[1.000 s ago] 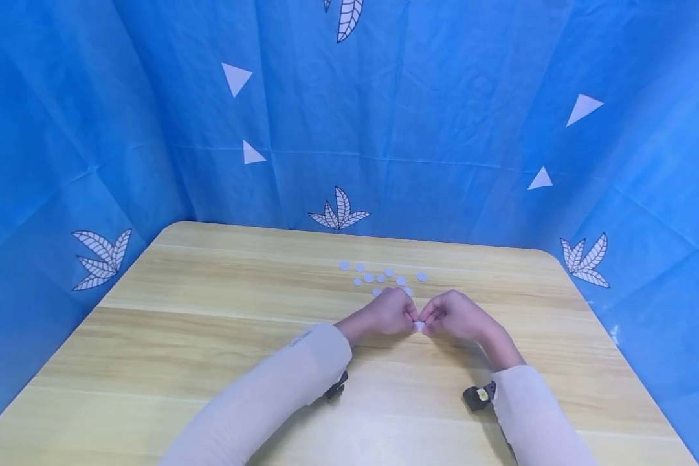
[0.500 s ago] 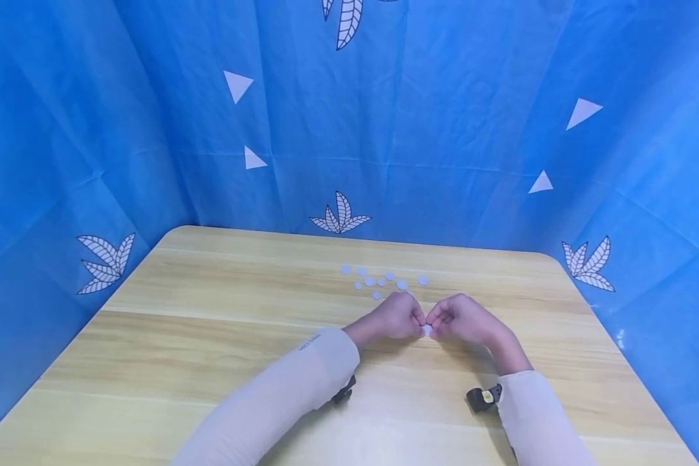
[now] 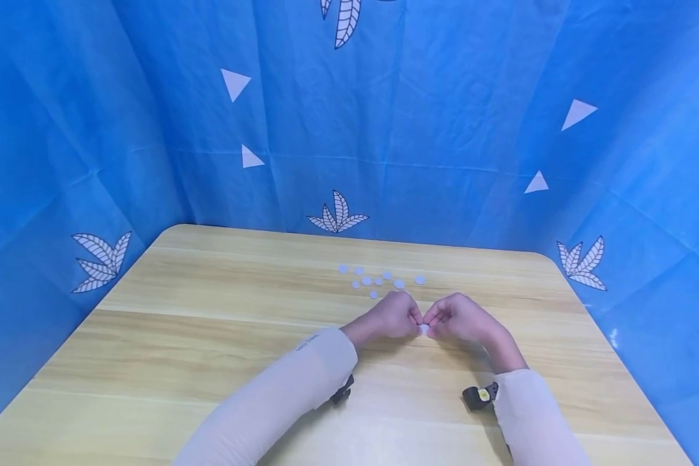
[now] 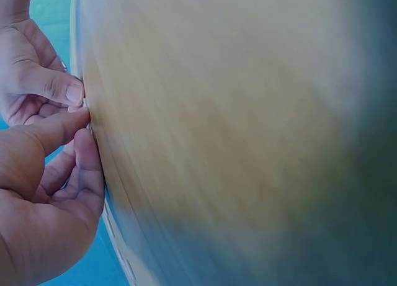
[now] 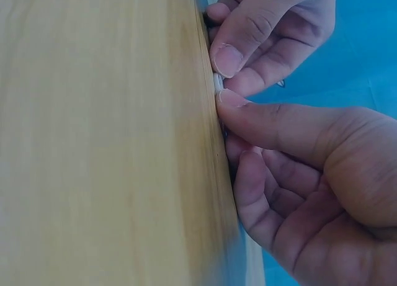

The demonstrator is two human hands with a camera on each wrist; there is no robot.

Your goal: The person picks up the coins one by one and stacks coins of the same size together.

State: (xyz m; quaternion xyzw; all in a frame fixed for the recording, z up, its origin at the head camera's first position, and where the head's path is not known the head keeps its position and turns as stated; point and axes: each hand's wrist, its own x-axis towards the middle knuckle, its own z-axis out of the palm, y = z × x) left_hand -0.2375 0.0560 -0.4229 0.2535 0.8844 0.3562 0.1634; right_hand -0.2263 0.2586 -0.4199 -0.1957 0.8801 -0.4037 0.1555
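Observation:
Both hands meet near the table's middle in the head view, fingertips almost touching. Between them is a small white disc [image 3: 424,329], gripped from both sides. The left hand [image 3: 397,315] pinches its left side with thumb and fingers, and the right hand [image 3: 461,317] pinches its right. In the right wrist view the white piece [image 5: 218,82] appears edge-on between the two thumbs, low by the tabletop, and its edge looks layered. Fingers cover most of it in the left wrist view. Just beyond the left hand, several loose white discs [image 3: 366,281] lie scattered flat.
The wood-grain table [image 3: 210,310] has rounded far corners. Blue cloth [image 3: 443,129] printed with white leaves and triangles hangs behind it and along both sides. A black wrist camera mount [image 3: 477,397] sticks out from the right sleeve, close above the tabletop.
Both hands have shifted slightly right together, still pinching the white piece. One loose disc that showed beside the left hand is now hidden behind it. The head view has tilted a little.

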